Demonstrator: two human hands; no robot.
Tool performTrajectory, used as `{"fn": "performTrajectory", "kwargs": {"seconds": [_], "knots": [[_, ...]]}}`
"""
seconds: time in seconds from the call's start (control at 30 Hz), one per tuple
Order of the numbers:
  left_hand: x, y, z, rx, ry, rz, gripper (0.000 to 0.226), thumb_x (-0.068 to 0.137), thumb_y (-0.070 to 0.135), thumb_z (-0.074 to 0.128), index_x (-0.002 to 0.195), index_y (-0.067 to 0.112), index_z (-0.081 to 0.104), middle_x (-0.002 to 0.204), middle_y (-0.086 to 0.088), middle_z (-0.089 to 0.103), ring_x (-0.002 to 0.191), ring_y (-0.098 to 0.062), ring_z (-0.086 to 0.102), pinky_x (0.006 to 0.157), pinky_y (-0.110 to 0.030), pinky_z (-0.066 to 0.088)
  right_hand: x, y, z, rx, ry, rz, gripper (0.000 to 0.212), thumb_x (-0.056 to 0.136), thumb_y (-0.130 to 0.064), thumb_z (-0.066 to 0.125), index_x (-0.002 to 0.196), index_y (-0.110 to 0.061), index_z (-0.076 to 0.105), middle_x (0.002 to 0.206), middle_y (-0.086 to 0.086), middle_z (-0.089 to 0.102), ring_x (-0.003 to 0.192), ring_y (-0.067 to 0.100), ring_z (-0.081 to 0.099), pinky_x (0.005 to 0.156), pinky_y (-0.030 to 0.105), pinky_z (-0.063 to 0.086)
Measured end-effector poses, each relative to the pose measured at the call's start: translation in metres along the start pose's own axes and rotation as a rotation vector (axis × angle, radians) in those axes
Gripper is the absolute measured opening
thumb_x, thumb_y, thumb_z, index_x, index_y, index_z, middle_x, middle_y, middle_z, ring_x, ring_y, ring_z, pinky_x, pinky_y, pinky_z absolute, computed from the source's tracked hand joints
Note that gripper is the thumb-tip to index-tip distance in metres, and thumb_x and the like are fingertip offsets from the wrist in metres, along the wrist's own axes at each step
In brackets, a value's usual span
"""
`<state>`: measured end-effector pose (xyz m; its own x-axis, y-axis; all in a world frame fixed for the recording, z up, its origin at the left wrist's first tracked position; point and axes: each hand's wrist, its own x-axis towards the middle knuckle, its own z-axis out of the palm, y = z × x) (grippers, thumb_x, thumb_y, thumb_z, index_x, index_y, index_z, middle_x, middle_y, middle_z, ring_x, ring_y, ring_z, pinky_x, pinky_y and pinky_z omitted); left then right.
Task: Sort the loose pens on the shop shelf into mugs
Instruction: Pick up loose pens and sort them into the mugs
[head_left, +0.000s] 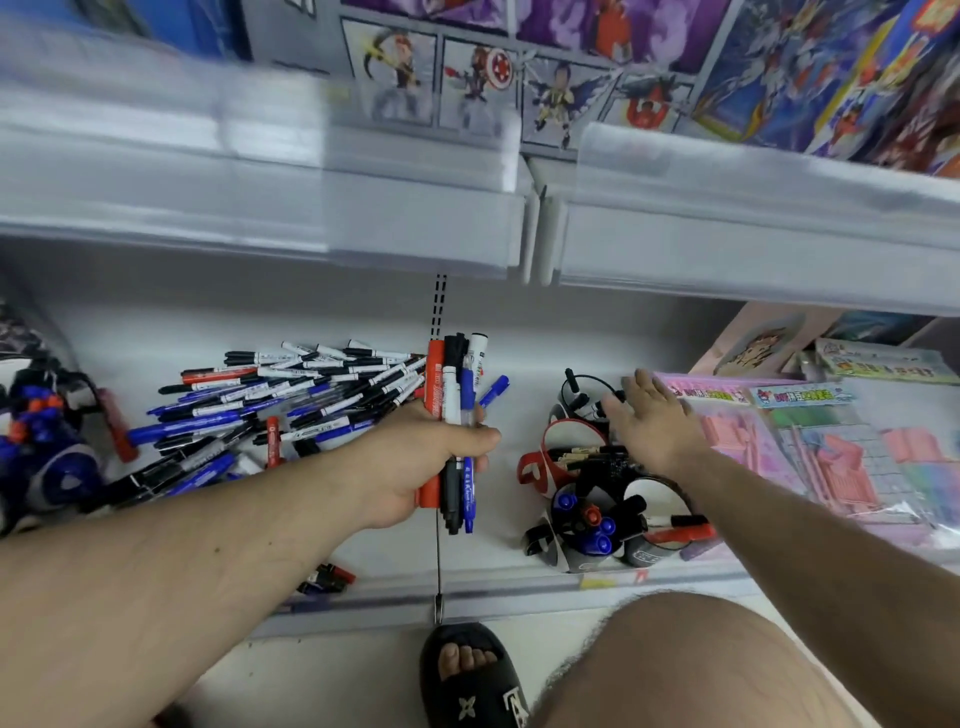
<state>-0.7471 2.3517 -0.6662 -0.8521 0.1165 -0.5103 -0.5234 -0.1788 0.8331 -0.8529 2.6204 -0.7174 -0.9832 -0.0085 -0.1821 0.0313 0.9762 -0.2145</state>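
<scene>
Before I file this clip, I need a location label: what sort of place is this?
Most likely a stationery or toy shop. White display shelves have clear price-strip edges, a heap of loose pens lies on one, sealed packs sit at the right, and cartoon-figure boxes stand above.

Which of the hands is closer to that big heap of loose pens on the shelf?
Left. The left hand, gripping a bundle of markers, sits at the right edge of the pen pile. The right hand is farther right, open over the mugs.
</scene>
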Motion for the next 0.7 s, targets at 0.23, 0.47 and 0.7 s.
{"fn": "performTrajectory", "kwargs": {"seconds": [0.23,0.47,0.7], "knots": [[-0.023,0.009,-0.008,0.042,-0.111,0.038,0.016,0.087,0.006,0.07,0.092,0.02,0.064,0.068,0.004,0.066,0.066,-0.01,0.065,0.062,-0.026,0.047,-0.067,-0.111,-0.073,0.498,-0.217,-0.222,0.016,0.096,-0.034,0.059,0.094,-0.022,0.07,0.094,-0.001,0.074,0.084,0.017,0.073,0.089,0.04,0.056],[-0.048,0.014,-0.016,0.056,-0.145,0.102,0.014,0.087,0.006,0.07,0.093,0.019,0.068,0.068,0.003,0.067,0.067,-0.01,0.064,0.067,-0.029,0.049,-0.116,-0.176,-0.092,0.426,-0.349,-0.294,0.045,0.091,-0.049,0.063,0.093,-0.006,0.074,0.087,0.012,0.073,0.075,0.018,0.067,0.075,0.035,0.055],[-0.066,0.019,-0.037,0.037,-0.174,0.127,0.011,0.092,0.009,0.065,0.097,0.018,0.067,0.069,0.009,0.07,0.067,-0.006,0.066,0.055,-0.022,0.049,-0.126,-0.206,-0.081,0.456,-0.269,-0.224,0.048,0.085,-0.043,0.074,0.088,0.005,0.071,0.065,0.01,0.058,0.055,0.014,0.049,0.054,0.027,0.043]]}}
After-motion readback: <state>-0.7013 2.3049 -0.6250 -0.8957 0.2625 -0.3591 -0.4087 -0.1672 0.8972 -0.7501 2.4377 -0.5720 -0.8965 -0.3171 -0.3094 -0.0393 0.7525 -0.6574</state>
